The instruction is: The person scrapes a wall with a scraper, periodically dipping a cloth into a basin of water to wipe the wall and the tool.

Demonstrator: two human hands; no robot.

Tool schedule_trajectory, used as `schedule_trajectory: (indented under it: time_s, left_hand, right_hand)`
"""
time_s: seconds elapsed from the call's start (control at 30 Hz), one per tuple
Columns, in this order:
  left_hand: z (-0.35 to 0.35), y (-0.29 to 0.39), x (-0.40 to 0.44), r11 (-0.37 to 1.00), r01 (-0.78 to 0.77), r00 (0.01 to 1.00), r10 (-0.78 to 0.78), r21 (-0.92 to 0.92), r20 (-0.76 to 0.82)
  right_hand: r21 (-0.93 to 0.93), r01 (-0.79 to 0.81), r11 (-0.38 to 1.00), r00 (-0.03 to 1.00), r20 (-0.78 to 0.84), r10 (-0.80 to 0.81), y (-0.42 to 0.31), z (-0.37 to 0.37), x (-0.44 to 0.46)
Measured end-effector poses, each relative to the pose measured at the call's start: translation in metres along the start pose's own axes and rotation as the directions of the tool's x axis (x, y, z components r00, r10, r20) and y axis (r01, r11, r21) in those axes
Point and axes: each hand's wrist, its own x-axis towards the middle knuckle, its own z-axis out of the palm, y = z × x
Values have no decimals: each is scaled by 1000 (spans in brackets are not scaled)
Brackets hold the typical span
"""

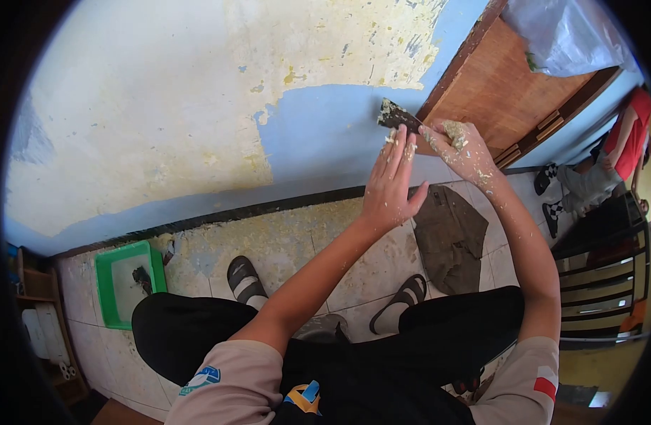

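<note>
My right hand (468,150), dusted with pale paint flakes, is wrapped round the handle of a scraper (398,117). Its dark, flat blade points left toward the wall and carries crumbs of scraped paint, thickest near the far edge. Just below the blade is my left hand (389,190), its fingers stretched out straight and thumb apart. Those fingertips are at the blade's lower edge and have flakes on them; whether they press on it I cannot tell. Beyond stands the wall (325,134), a bare blue patch showing among cream, peeling paint.
Paint scraps litter the tiled floor (290,230) along the wall. A green tray (101,290) with a dark brush-like tool stands left; a brown cloth (449,241) lies right. A wooden door (495,78), plastic bag (570,35), black slatted chair (598,290) and another person (609,156) are further right.
</note>
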Motion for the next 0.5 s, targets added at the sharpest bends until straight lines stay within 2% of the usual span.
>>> schedule_trajectory:
  time_s: [0.07, 0.2, 0.3, 0.37, 0.5]
  left_hand:
    - [0, -7, 11, 995, 18, 999, -23, 96, 45]
    - [-5, -29, 29, 981, -46, 995, 29, 187, 92]
    - [-6, -39, 37, 969, -89, 993, 69, 229, 92]
    - [-7, -44, 42, 968, -99, 992, 78, 230, 97]
    - [-2, -51, 46, 966, -122, 990, 104, 226, 91]
  right_hand:
    - [-86, 3, 996, 1000, -30, -5, -6, -2, 5]
    - [-94, 28, 995, 999, -44, -32, -3, 6, 14]
    - [-30, 15, 999, 997, -80, -17, 8, 12, 22]
    - [-84, 118, 989, 983, -134, -129, 17, 15, 27]
    - [-80, 56, 995, 991, -116, -65, 13, 14, 28]
